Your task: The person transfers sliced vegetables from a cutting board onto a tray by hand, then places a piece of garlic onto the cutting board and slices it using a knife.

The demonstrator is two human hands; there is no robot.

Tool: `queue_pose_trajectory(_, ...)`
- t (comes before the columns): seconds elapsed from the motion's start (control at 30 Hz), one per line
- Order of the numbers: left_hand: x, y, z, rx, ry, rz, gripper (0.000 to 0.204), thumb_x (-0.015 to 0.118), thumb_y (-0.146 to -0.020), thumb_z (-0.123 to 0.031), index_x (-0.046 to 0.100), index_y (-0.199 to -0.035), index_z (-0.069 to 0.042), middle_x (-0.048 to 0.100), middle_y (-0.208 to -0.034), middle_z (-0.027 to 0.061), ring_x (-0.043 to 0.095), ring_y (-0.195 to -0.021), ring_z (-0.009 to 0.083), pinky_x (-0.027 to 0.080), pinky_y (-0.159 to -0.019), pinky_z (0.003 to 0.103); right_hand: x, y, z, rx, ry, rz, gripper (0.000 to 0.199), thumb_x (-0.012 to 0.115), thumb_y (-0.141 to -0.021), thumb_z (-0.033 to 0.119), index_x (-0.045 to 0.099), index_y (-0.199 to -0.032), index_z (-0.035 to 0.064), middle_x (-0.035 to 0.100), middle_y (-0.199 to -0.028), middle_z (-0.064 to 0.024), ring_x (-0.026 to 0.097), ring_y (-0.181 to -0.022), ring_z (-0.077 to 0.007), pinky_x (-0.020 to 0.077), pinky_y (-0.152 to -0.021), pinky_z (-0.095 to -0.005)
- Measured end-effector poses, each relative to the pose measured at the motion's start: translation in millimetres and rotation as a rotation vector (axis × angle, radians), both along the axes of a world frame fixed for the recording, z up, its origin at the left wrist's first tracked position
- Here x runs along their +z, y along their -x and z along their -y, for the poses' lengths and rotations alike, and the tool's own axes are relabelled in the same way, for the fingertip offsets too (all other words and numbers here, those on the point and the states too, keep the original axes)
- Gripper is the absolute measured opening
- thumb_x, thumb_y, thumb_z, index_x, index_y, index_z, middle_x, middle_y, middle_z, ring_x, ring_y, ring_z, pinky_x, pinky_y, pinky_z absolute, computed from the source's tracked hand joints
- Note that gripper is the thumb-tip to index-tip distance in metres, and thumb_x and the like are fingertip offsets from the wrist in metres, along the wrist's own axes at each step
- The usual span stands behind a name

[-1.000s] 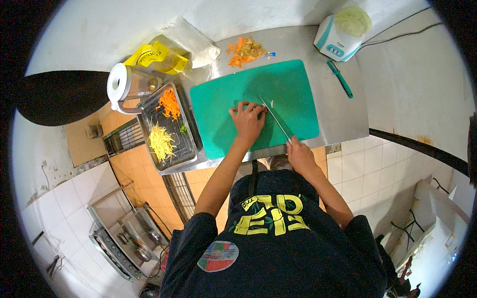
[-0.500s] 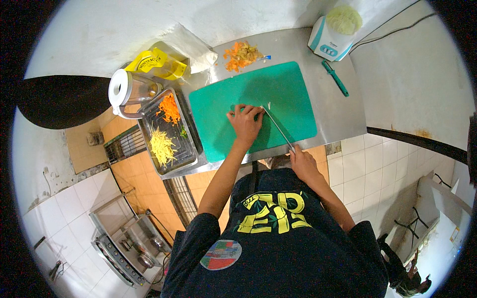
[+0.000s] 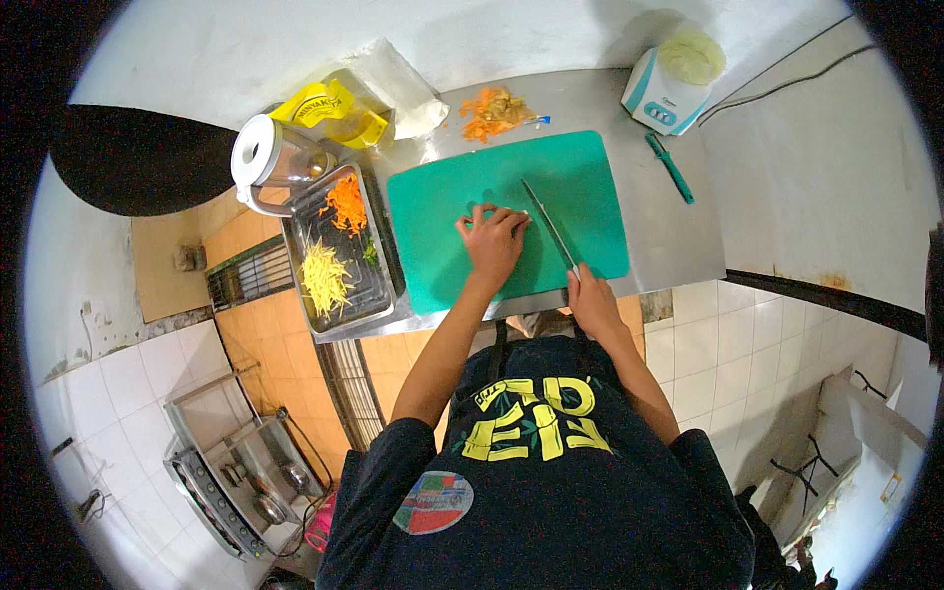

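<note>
A green cutting board (image 3: 423,197) lies on the steel table. My left hand (image 3: 495,244) presses curled fingertips onto it near the middle. A small pale bit shows at those fingertips; the rest of what they hold is hidden. My right hand (image 3: 593,300) is closed round the handle of a kitchen knife (image 3: 551,226), over the board's near right part. Its blade slants away to the upper left, a little apart from the left fingers. Left of the board, a metal tray (image 3: 379,305) holds orange shreds (image 3: 346,204), pale yellow strips (image 3: 324,279) and a few green bits (image 3: 370,252).
Beyond the board lie orange and brownish peelings (image 3: 494,113). A blender jug (image 3: 270,162) and a yellow pouch (image 3: 339,113) stand at the back left. On the right are a green-handled peeler (image 3: 671,169) and a white-and-teal blender base (image 3: 669,93) with a pale bag on top.
The knife blade has moved away from my left fingertips to the right, its tip now pointing farther up the board. My left hand keeps its place with fingers curled. The view has shifted slightly.
</note>
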State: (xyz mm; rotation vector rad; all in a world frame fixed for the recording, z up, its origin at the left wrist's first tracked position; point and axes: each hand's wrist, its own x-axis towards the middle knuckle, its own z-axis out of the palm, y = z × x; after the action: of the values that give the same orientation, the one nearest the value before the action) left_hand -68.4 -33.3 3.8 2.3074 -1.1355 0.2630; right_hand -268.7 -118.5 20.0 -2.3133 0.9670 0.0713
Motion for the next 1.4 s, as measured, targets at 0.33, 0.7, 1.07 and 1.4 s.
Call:
queue_pose_trajectory(0.33, 0, -3, 4, 0.018, -0.057, -0.032, 0.015, 0.08, -0.076, -0.03, 0.078, -0.089, -0.024, 0.074, -0.098, -0.0077, 0.057, -0.108, 0.0201, 0.034, -0.091, 0.051, 19, -4, 1, 0.028, -0.068, -0.025, 0.034, 0.048, -0.104, 0.032, 0.054, -0.115, 0.0007, 0.065, -0.079, -0.0331, 0.064, -0.077, -0.053, 0.0511, -0.07, -0.0623)
queue_pose_trajectory(0.7, -1, -2, 3, 0.014, -0.093, -0.09, 0.016, 0.08, -0.074, -0.029, 0.078, -0.089, -0.022, 0.073, -0.1, -0.0048, 0.057, -0.109, 0.0221, 0.034, -0.092, 0.052, 19, -9, -8, 0.066, -0.025, -0.124, 0.032, 0.049, -0.103, 0.032, 0.053, -0.111, 0.0013, 0.066, -0.077, -0.0303, 0.066, -0.072, -0.0503, 0.0525, -0.065, -0.0612)
queue_pose_trajectory(1.07, -2, -1, 11, 0.035, 0.005, -0.073, 0.012, 0.082, -0.071, -0.023, 0.077, -0.082, -0.022, 0.072, -0.09, -0.007, 0.059, -0.103, 0.0223, 0.033, -0.09, 0.05, -2, -29, -2, 0.063, -0.058, -0.101, 0.035, 0.048, -0.103, 0.032, 0.052, -0.119, 0.0006, 0.067, -0.083, -0.03, 0.067, -0.078, -0.0505, 0.0527, -0.069, -0.0615)
queue_pose_trajectory(1.4, -5, 4, 5, 0.057, 0.004, -0.059, 0.011, 0.082, -0.074, -0.027, 0.078, -0.083, -0.022, 0.073, -0.091, -0.0087, 0.058, -0.102, 0.0212, 0.032, -0.09, 0.05, 14, 7, -7, 0.048, -0.13, -0.152, 0.035, 0.048, -0.104, 0.032, 0.052, -0.117, -0.0004, 0.067, -0.086, -0.0308, 0.067, -0.082, -0.0509, 0.0523, -0.073, -0.0618)
